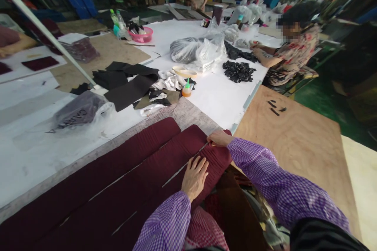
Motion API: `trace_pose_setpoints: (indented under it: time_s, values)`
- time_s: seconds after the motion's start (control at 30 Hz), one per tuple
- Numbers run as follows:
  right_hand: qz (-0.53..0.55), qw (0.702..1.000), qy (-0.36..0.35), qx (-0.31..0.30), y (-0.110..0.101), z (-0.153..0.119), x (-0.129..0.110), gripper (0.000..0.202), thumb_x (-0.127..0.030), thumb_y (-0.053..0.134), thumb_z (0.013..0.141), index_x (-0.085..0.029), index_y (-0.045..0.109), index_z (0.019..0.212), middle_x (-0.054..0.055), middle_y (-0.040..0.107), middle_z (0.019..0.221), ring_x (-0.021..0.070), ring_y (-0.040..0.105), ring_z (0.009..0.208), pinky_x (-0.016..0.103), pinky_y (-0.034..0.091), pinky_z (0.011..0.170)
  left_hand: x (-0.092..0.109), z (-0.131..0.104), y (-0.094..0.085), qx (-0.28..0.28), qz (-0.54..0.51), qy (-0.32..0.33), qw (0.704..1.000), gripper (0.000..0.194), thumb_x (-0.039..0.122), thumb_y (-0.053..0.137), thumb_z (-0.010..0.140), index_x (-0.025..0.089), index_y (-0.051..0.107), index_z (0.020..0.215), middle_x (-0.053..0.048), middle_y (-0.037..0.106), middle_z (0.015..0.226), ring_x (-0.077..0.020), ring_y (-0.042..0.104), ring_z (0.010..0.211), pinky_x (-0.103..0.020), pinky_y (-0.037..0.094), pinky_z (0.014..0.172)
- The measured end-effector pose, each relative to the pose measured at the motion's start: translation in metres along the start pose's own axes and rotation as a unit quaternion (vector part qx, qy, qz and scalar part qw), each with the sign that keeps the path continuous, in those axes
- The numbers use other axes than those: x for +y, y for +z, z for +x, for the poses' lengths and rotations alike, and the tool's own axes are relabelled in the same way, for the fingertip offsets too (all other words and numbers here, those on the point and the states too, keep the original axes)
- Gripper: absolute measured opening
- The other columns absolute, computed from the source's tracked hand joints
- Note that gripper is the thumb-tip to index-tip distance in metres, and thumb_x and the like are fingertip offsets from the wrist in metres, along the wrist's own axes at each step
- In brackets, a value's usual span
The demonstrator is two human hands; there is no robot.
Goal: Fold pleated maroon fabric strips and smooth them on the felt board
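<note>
Long rows of overlapped maroon fabric pieces (118, 182) lie side by side across the near table, with narrow gaps between them. My left hand (195, 176) rests flat on the row nearest me, fingers stretched out and slightly apart. At the far end of that same row, my right hand (219, 138) has its fingers curled closed at the edge of the maroon fabric. The fingertips of the right hand are partly hidden. Purple checked sleeves cover both forearms.
Beyond the rows lie dark sheet scraps (132, 86), a small glue bottle (186, 89), a tape roll (184, 71) and plastic bags (197, 51). A wooden board (288, 133) adjoins on the right. A seated person (294, 53) works by a black pile (238, 71).
</note>
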State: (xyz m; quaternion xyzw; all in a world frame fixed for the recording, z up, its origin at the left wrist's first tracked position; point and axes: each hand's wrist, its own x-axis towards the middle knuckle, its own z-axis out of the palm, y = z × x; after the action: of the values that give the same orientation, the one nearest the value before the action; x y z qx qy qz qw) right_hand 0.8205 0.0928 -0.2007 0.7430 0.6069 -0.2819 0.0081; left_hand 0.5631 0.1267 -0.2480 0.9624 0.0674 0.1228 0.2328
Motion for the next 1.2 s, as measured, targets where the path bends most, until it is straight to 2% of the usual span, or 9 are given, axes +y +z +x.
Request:
trace_pose_setpoints:
  time_s: [0.13, 0.3, 0.57, 0.73, 0.87, 1.2]
  values:
    - [-0.093, 0.992, 0.043, -0.069, -0.019, -0.01, 0.001, 0.026, -0.034, 0.059, 0.089, -0.016, 0.06, 0.108, 0.007, 0.063, 0.105, 0.0212, 0.061, 0.096, 0.043, 0.05, 0.084, 0.0, -0.001, 0.002, 0.001, -0.009, -0.003, 1.0, 0.041, 0.032, 0.036, 0.094, 0.02, 0.044, 0.132, -0.003, 0.05, 0.139, -0.0241, 0.037, 0.132, -0.049, 0.027, 0.111]
    - [-0.138, 0.983, 0.061, -0.107, -0.034, -0.012, 0.01, 0.031, -0.033, 0.062, 0.086, -0.018, 0.059, 0.113, 0.008, 0.063, 0.111, 0.0228, 0.06, 0.1, 0.044, 0.048, 0.087, -0.002, -0.001, 0.002, -0.003, -0.011, -0.002, 1.0, 0.042, 0.031, 0.035, 0.094, 0.019, 0.042, 0.134, -0.003, 0.048, 0.141, -0.0244, 0.035, 0.133, -0.048, 0.025, 0.112]
    - [-0.139, 0.985, 0.06, -0.086, -0.037, -0.014, 0.006, 0.028, -0.022, 0.065, 0.08, -0.021, 0.06, 0.107, 0.007, 0.066, 0.106, 0.0229, 0.061, 0.094, 0.032, 0.045, 0.075, -0.004, -0.002, 0.003, -0.005, -0.009, 0.003, 1.0, 0.042, 0.032, 0.034, 0.094, 0.017, 0.044, 0.132, -0.006, 0.052, 0.136, -0.0259, 0.038, 0.131, -0.048, 0.024, 0.112]
    - [-0.13, 0.988, 0.042, -0.076, -0.043, -0.022, -0.002, 0.013, -0.02, 0.062, 0.079, -0.022, 0.063, 0.092, 0.004, 0.067, 0.092, 0.0201, 0.062, 0.083, 0.026, 0.041, 0.067, -0.004, -0.002, 0.001, -0.001, -0.014, 0.001, 1.0, 0.042, 0.031, 0.037, 0.093, 0.017, 0.044, 0.132, -0.007, 0.052, 0.135, -0.0249, 0.037, 0.132, -0.047, 0.024, 0.112]
    - [-0.124, 0.989, 0.036, -0.074, -0.044, -0.026, -0.001, 0.01, -0.017, 0.059, 0.079, -0.022, 0.063, 0.086, 0.002, 0.066, 0.088, 0.0177, 0.061, 0.079, 0.024, 0.039, 0.064, -0.004, -0.002, -0.001, 0.004, -0.018, 0.0, 1.0, 0.042, 0.031, 0.038, 0.093, 0.017, 0.044, 0.132, -0.007, 0.052, 0.134, -0.0244, 0.036, 0.132, -0.047, 0.022, 0.113]
    - [-0.135, 0.986, 0.026, -0.088, -0.034, -0.018, 0.002, 0.021, -0.02, 0.06, 0.078, -0.023, 0.062, 0.099, 0.003, 0.067, 0.092, 0.021, 0.062, 0.085, 0.027, 0.042, 0.068, -0.004, -0.002, -0.004, 0.007, -0.021, -0.002, 1.0, 0.042, 0.03, 0.038, 0.092, 0.018, 0.044, 0.132, -0.008, 0.053, 0.134, -0.0241, 0.036, 0.132, -0.046, 0.023, 0.113]
